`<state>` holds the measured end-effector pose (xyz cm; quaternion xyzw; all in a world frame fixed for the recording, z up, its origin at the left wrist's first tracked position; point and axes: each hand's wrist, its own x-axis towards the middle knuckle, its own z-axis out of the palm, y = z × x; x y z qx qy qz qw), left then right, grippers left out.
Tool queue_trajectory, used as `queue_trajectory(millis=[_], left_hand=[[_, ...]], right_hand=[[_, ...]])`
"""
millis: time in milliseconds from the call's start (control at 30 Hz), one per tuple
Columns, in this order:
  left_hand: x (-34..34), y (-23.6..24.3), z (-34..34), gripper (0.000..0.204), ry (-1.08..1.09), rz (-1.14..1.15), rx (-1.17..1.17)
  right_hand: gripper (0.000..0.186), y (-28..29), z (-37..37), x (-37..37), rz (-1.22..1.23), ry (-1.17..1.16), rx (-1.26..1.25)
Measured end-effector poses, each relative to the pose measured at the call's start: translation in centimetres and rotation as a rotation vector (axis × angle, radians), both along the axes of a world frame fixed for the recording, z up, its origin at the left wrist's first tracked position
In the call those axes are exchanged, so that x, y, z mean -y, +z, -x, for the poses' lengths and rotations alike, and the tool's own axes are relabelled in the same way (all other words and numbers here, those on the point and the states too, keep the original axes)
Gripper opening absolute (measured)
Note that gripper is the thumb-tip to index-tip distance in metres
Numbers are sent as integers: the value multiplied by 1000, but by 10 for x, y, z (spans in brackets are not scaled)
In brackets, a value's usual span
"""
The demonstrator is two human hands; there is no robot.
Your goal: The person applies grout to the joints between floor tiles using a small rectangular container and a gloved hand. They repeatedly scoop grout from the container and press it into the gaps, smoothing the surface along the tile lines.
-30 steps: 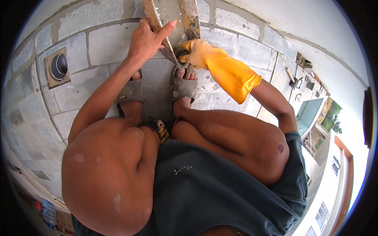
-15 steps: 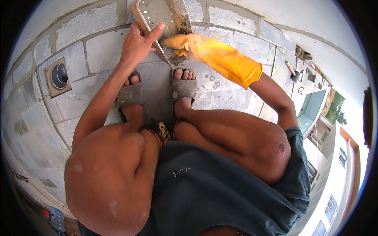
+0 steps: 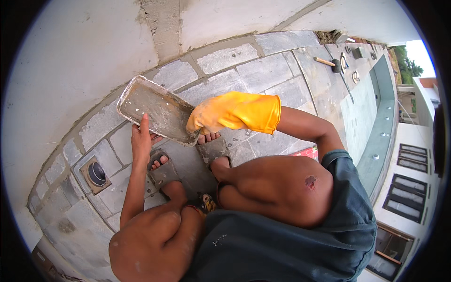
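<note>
A rectangular mortar tub [image 3: 157,110], smeared with grey mortar and wet inside, is tilted above the paving in front of my feet. My left hand [image 3: 141,141] is closed on its near left wall, thumb over the rim and fingers beneath. My right hand [image 3: 221,115] wears a mortar-stained yellow rubber glove and reaches into the tub's near right corner. Its fingers are curled down, and whatever they hold, if anything, is hidden by the glove. My sandalled feet [image 3: 213,149] stand just below the tub.
Grey stone paving [image 3: 265,73] runs along a pale wall [image 3: 84,56]. A round drain opening [image 3: 97,173] lies to the left. At the far right are a mallet [image 3: 329,62] and several other tools, beside a pale green recessed basin [image 3: 366,127].
The tub has turned and come lower in view, its inside now more visible. Both hands have moved with it, the gloved one to its near right corner. My view has shifted toward the wall.
</note>
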<state>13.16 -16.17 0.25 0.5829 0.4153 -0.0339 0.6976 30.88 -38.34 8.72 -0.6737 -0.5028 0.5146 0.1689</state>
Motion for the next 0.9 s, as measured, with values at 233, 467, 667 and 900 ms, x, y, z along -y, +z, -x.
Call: queue_trajectory(millis=[233,467,667,900], left_hand=[[3,77,2,81,-33,35,-35],[-11,181,-8,86,-138,-2,57],[30,258,-10,87,-277,-92,217],[42,270,-12,83,-565,-104,347]], right_hand=[[39,94,5,36,-408,-50,259],[40,145,2,21,-496,29,418],[36,234,27,25,-495,-27,478],[32,247,33,42,-616,-141,426]])
